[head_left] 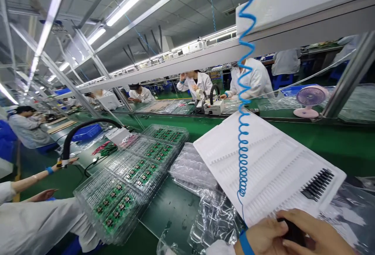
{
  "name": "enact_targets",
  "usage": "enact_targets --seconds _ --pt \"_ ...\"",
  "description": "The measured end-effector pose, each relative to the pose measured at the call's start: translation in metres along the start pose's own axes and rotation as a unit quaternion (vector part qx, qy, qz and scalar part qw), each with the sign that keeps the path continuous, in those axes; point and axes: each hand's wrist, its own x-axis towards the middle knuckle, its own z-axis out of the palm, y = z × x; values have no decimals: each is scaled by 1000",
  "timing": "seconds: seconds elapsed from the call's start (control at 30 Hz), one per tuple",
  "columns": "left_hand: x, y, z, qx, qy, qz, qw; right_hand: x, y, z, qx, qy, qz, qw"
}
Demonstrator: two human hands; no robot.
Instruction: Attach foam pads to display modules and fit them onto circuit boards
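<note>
My left hand [265, 236], with a blue wrist strap [245, 244], and my right hand [318, 234] meet at the bottom right edge. Together they pinch a small black part [293, 232]; how each finger sits on it is partly hidden. Both hands rest at the near edge of a tilted white slotted tray [272, 157]. A row of black parts [318, 184] fills slots near the tray's right corner. A blue coiled cord [242, 130] rises from the strap across the tray.
Stacked clear trays of green circuit boards [131, 177] lie left on the green belt [322, 141], with crumpled plastic bags [191, 169] beside them. A co-worker's arm [35, 177] reaches in at left. A pink fan [310, 100], a metal post [348, 75] and seated workers stand beyond.
</note>
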Motion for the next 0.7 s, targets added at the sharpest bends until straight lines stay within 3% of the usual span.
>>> enact_targets --seconds 0.17,0.3,0.43,0.5,0.7 --pt "0 1 3 -24 24 14 999 1 -19 6 12 -11 10 1000" --pt "3 -1 3 -40 56 23 997 0 -26 -10 35 16 15 999" --pt "7 3 2 -43 78 8 996 4 -6 -41 -29 173 90 980" --pt "9 5 3 -39 88 5 995 7 10 -51 -66 223 143 962" --pt "10 5 5 -34 118 -1 992 20 36 -45 -181 219 214 935"
